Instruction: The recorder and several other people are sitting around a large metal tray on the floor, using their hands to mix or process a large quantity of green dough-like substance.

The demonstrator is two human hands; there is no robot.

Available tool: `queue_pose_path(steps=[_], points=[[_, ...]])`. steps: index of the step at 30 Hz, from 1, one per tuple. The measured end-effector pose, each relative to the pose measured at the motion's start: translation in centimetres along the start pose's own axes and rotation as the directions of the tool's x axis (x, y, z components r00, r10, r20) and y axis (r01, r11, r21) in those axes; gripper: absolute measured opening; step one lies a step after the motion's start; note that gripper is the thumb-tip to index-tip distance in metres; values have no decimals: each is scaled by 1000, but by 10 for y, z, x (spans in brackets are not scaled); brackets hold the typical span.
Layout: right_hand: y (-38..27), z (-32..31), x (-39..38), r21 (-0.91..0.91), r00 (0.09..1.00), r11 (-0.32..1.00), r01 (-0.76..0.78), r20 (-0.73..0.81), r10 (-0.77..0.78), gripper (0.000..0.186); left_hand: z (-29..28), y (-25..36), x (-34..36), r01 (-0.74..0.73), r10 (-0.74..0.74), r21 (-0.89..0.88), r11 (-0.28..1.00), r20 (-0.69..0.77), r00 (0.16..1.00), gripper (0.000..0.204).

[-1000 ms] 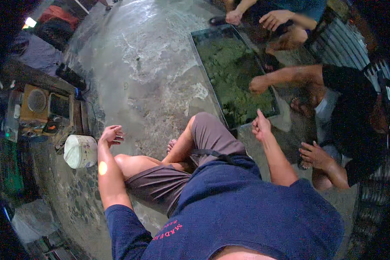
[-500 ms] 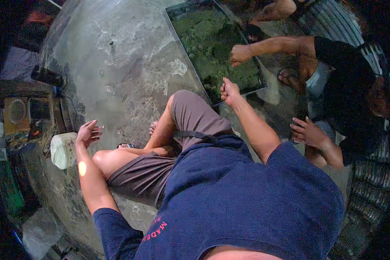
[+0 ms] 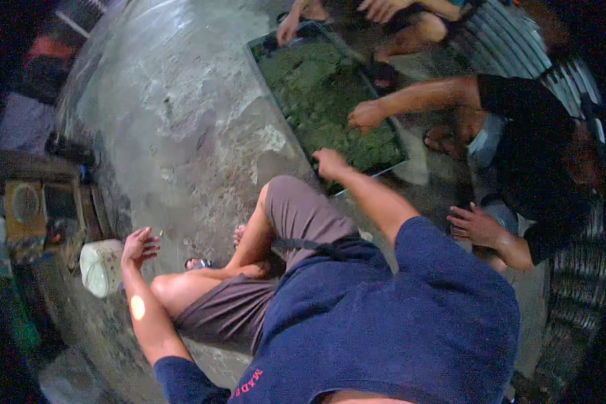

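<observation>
My left hand (image 3: 141,246) hovers beside a pale lidded bucket (image 3: 101,268) at the lower left, fingers loosely apart and holding nothing. My right hand (image 3: 328,163) is at the lower left edge of a long shallow metal tray (image 3: 271,86) filled with dark green, lumpy material (image 3: 326,91). Its fingers are curled; whether they pinch any of the material is hidden. Across the tray's right side, a co-worker's hand (image 3: 365,116) reaches over the green material. At the far end, another person's hand (image 3: 288,28) hangs over the tray.
I sit cross-legged on rough concrete floor (image 3: 168,135). A dark-clothed co-worker (image 3: 532,155) sits at my right, other hand (image 3: 475,225) low by the knee. Another person (image 3: 411,34) is at the top. Corrugated sheeting (image 3: 501,44) stands upper right; boards and clutter (image 3: 30,209) lie left.
My right hand has moved leftward to the tray's edge. The co-worker's hand has shifted left over the tray. The view has shifted, and a hand at the far end now dips toward the tray.
</observation>
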State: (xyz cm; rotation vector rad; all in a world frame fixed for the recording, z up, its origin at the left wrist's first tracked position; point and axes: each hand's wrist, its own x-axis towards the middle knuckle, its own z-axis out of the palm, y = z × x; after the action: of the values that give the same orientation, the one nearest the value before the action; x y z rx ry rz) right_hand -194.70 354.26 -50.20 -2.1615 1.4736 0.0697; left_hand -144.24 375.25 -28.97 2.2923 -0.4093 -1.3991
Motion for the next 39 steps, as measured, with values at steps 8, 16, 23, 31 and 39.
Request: queue_pose_path(steps=[8,16,23,31,39], points=[[-8,26,-25,-261,998,965,-33,43,46,46,-15,-16,7,-36,36,4,999,19,999,40],[-3,38,-35,-334,992,937,-101,-101,71,31,-11,-3,4,-73,72,55,996,23,997,43],[13,27,-40,-308,993,945,-115,-23,113,25,44,56,-23,-431,427,-20,902,187,885,36],[11,34,-49,-343,996,936,82,-12,-92,21,25,38,1,-311,294,105,945,147,944,35],[13,23,-52,-190,1000,982,-19,18,23,22,21,31,-21,-213,201,107,971,111,973,41]])
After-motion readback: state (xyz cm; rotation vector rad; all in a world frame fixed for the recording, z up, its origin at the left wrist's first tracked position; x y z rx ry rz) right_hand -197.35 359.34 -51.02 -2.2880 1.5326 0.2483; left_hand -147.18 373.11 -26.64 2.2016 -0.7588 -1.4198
